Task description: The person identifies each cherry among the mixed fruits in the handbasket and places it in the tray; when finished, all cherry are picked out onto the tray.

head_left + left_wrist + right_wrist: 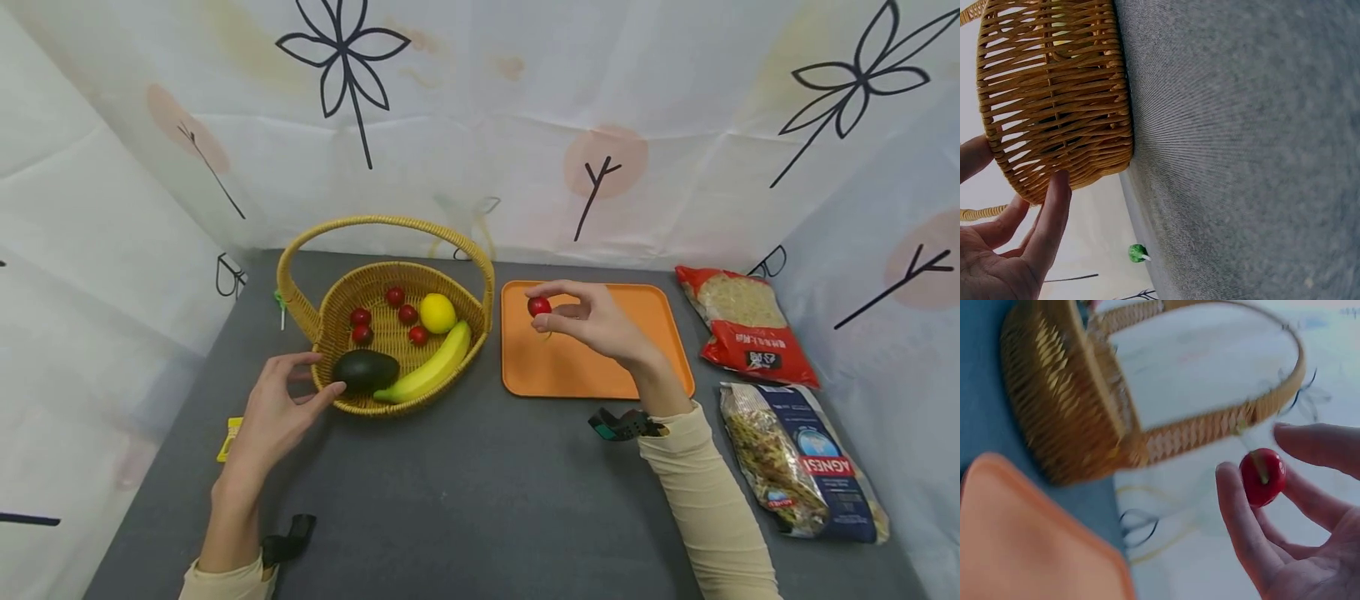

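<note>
My right hand point(600, 321) pinches a red cherry point(538, 307) between thumb and fingers, above the orange tray point(517, 367). Its thin stem shows in the right wrist view, where the cherry point(1263, 478) sits near the fingertips. At the left front rim of the yellow wicker basket point(405, 407), my left hand point(281, 408) grips the edge, with fingers against the woven wall point(1060, 131). Inside lie a dark avocado point(365, 371) close to the left thumb, a banana point(427, 367), a yellow lemon point(437, 313) and several cherries point(407, 314).
To the right lie a red-and-clear food bag point(750, 325) and a blue pasta bag point(806, 462). The basket's tall handle point(386, 221) arches over it. A yellow packet point(229, 437) and a small green-topped item point(281, 304) lie at the left.
</note>
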{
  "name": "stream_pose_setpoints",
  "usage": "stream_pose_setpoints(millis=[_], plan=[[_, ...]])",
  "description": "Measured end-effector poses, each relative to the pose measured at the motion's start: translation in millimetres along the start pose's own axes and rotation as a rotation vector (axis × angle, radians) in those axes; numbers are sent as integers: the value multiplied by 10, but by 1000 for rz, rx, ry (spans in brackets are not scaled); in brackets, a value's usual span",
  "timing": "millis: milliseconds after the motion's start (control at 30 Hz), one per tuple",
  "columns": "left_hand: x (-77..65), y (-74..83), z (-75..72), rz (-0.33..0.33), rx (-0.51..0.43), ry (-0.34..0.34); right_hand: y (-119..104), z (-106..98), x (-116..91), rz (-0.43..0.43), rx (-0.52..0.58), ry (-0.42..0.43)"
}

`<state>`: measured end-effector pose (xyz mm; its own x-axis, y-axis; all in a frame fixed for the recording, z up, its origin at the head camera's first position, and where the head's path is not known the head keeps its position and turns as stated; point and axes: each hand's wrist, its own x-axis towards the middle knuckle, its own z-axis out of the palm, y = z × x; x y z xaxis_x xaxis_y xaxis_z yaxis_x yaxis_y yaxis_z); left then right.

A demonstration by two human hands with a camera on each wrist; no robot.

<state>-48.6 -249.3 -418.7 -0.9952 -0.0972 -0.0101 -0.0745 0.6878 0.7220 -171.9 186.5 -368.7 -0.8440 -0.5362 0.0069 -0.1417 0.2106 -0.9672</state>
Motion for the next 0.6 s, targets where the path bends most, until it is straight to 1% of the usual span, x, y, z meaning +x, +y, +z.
stream_pose_setpoints(millis=[100, 200, 333, 467, 600], plan=[[-1, -4, -9, -15, -6, -13, 147, -70, 58, 28, 17, 55], [4, -11, -12, -23, -13, -19, 270, -109, 117, 56, 8, 92], [6, -15, -9, -32, -17, -25, 392, -135, 180, 116, -56, 136], [-2, -17, -9, -50, -23, -36, 485, -142, 250, 166, -89, 158], [2, -22, -7, -60, -19, -36, 566, -154, 325, 162, -128, 156]])
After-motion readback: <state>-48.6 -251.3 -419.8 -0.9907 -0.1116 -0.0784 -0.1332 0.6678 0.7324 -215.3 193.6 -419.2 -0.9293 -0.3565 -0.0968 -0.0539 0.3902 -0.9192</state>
